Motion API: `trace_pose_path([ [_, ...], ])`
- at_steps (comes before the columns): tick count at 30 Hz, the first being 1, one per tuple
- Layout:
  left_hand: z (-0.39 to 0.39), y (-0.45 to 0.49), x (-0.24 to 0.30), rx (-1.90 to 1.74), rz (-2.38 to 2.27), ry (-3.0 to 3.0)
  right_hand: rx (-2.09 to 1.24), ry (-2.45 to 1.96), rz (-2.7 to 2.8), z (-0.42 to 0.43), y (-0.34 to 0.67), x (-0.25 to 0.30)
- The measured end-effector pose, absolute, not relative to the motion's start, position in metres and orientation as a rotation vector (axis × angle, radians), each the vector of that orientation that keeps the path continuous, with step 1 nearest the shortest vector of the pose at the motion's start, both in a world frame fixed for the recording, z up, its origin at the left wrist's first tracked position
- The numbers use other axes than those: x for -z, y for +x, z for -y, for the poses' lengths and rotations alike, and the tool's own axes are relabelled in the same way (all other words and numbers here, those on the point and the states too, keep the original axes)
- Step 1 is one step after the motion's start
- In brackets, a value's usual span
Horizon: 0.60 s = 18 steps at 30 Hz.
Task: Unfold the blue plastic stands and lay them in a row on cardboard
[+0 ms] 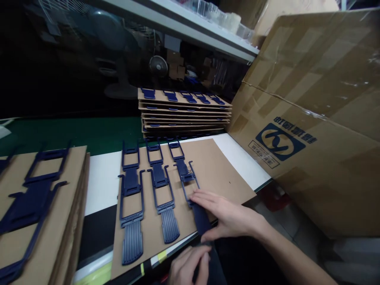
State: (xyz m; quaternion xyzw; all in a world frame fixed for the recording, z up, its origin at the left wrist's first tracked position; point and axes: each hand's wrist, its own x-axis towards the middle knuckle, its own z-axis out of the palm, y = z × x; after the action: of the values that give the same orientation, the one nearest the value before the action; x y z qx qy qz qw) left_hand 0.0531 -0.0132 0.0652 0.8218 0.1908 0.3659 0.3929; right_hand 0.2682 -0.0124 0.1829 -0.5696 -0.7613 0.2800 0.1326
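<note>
Dark blue plastic brackets, each an open frame with hooked arms and a ribbed tongue, lie in columns on a cardboard sheet (231, 174). The left column's lower bracket (131, 229) and the middle column's lower bracket (170, 223) lie flat. In the third column, my right hand (227, 213) grips the lower bracket (202, 219), fingers across its frame and thumb at its tongue's near end. The hand hides part of it. My left hand (190, 265) is just below the sheet's near edge, fingers loosely bent, thumb apart, with nothing visible in it.
At left stands a pile of cardboard sheets (75, 198) with larger-looking blue brackets on top. Behind, a stack of cardboard layers (185, 114) holds more brackets. A big taped carton (311, 118) rises at right. A shelf edge (208, 35) hangs overhead.
</note>
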Motion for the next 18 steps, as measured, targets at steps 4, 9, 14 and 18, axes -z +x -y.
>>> trace_pose_path([
  [4, 0.010, 0.056, -0.069, -1.018, -0.425, 2.122, -0.830, -1.648, 2.192, 0.009, 0.271, -0.172],
  [9, 0.013, 0.061, -0.069, -1.091, -0.402, 2.164, -0.881, -1.640, 2.158, 0.007, 0.275, -0.164],
  [14, 0.012, 0.062, -0.072, -1.110, -0.441, 2.243, -0.936, -1.653, 2.136, 0.005, 0.276, -0.163],
  [18, 0.012, 0.057, -0.069, -1.197, -0.506, 2.264, -0.918, -1.628, 2.159, 0.002, 0.276, -0.164],
])
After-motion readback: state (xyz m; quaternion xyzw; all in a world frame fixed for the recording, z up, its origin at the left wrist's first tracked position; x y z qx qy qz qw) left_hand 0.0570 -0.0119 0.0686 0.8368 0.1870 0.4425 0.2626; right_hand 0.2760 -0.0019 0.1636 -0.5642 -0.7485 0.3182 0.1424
